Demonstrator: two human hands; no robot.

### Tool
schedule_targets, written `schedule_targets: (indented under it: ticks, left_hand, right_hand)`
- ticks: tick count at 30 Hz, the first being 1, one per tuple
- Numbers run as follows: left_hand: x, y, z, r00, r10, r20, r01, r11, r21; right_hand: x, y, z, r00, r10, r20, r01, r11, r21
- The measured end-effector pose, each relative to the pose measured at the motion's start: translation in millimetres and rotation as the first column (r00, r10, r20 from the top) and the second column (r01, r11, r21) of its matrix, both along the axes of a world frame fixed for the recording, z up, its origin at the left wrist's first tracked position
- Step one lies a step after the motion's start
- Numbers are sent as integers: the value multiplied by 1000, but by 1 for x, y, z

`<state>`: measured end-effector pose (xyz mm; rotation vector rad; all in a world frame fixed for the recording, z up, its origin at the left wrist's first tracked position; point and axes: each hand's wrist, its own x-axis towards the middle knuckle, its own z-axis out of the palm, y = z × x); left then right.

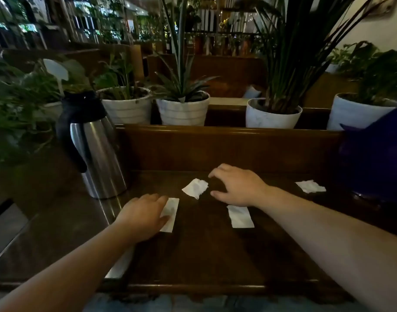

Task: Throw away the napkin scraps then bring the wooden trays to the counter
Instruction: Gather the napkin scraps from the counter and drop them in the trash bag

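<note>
Several white napkin scraps lie on a dark wooden tray (193,255) in front of me. My left hand (141,217) rests flat with its fingertips on a long scrap (171,212). My right hand (236,185) hovers with fingers spread, just right of a crumpled scrap (195,188). Another flat scrap (240,217) lies below my right wrist. A fourth scrap (310,186) sits at the far right of the tray. Neither hand holds anything.
A steel thermos jug (94,149) with a black top stands to the left of the tray. Behind a wooden ledge (215,131) stand several white plant pots (184,111). A purple object (378,154) sits at the right.
</note>
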<state>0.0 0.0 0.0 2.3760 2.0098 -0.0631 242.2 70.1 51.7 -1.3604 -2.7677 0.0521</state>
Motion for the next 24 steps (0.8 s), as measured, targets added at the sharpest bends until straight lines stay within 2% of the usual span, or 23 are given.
schedule_targets:
  ticks: [4,10,16,19,24]
  left_hand:
    - [-3,7,-10,999,-2,-49,-1,999,-45]
    - [-2,9,-12,995,-91,-41,94,993,78]
    - [5,4,-5,985,-157,73,139,967,212]
    - [15,1,1,977,-204,61,180,945,274]
    - [45,4,10,962,-264,72,233,928,292]
  right_hand:
    - [-12,14,-7,999,-38,-11,38,999,-15]
    - [-31,44,-24,998,-55,-8,54,997,-61]
    - [-52,65,-52,996,-85,9,86,985,-147]
    - [-53,69,-65,994,-80,-72,65,981,-185]
    - [-26,65,-60,987,-48,-154,23,987,-162]
